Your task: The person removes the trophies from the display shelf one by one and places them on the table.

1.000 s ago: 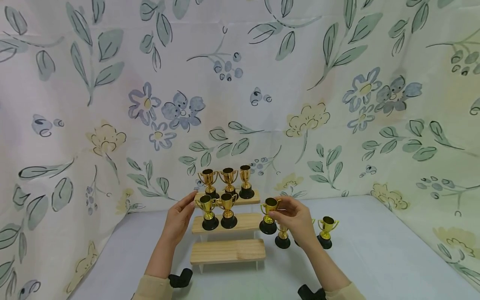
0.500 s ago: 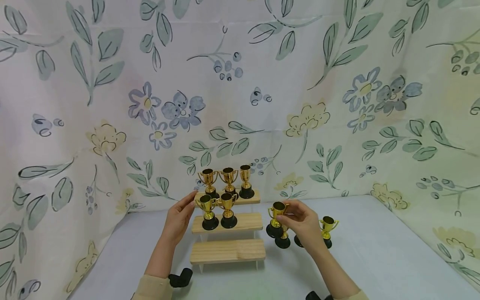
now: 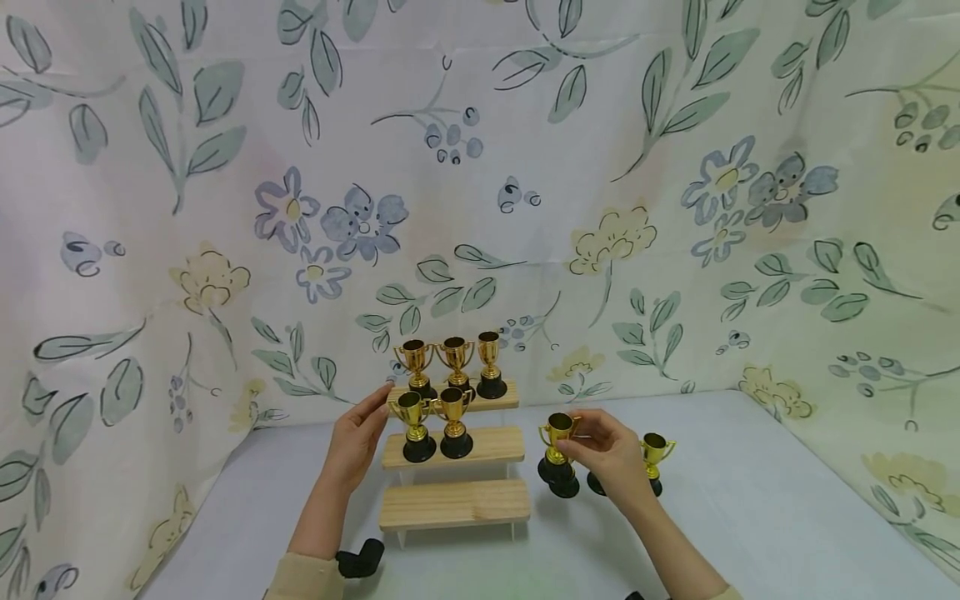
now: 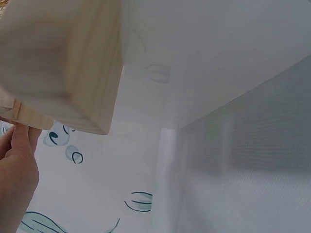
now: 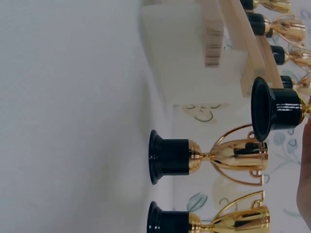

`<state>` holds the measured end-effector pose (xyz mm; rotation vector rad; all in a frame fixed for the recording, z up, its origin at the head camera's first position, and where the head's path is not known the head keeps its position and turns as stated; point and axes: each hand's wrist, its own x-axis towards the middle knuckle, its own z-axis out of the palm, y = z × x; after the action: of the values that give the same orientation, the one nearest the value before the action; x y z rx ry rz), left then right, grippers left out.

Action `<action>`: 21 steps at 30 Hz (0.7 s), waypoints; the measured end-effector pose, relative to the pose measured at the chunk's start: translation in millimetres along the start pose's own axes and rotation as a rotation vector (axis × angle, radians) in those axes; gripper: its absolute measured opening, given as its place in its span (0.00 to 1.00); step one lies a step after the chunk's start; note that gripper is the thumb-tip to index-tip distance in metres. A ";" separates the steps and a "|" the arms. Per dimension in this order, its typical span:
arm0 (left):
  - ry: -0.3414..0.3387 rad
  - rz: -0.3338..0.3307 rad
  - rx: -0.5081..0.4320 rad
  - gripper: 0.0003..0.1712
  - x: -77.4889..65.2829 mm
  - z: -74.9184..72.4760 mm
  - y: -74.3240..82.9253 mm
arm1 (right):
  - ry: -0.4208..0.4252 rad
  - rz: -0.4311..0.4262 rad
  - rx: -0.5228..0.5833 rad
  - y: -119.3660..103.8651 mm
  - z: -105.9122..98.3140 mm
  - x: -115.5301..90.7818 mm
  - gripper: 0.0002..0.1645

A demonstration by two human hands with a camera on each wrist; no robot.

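My right hand (image 3: 611,454) pinches a small gold trophy cup (image 3: 558,435) with a black base, right of the wooden tiered stand (image 3: 453,504). The cup is off the table; its hollow base (image 5: 277,108) shows in the right wrist view. Behind and below it, a standing trophy (image 3: 564,485) is mostly hidden. My left hand (image 3: 360,437) rests at the stand's left end, fingers fairly straight. In the left wrist view these fingers (image 4: 20,138) touch a wooden board's end (image 4: 34,116). Three trophies (image 3: 454,357) stand on the top tier and two (image 3: 453,412) on the middle one.
More trophies stand on the white table (image 3: 750,500) at right, one gold cup (image 3: 655,450) beyond my right hand and another base (image 3: 596,483) partly hidden by it. The bottom tier (image 3: 454,503) shows bare wood. A floral cloth (image 3: 480,208) hangs behind.
My right hand has carried the trophy right and slightly down, from beside the middle tier to in front of a standing trophy. My left hand has stayed at the stand's left end.
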<state>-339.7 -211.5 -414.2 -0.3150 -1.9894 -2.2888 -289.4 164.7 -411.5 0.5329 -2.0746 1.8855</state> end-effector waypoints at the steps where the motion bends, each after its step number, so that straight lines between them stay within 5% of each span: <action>1: -0.002 0.001 0.002 0.31 0.2 0.0 -0.1 | 0.003 0.006 -0.007 1.2 -0.3 -1.0 0.25; 21: 0.001 -0.005 -0.006 0.30 -0.2 0.3 0.7 | -0.005 0.093 -0.031 10.7 -8.1 -17.6 0.24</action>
<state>-339.3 -211.2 -413.5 -0.3092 -1.9860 -2.2975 -278.8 174.9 -428.0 0.4412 -2.1639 1.9003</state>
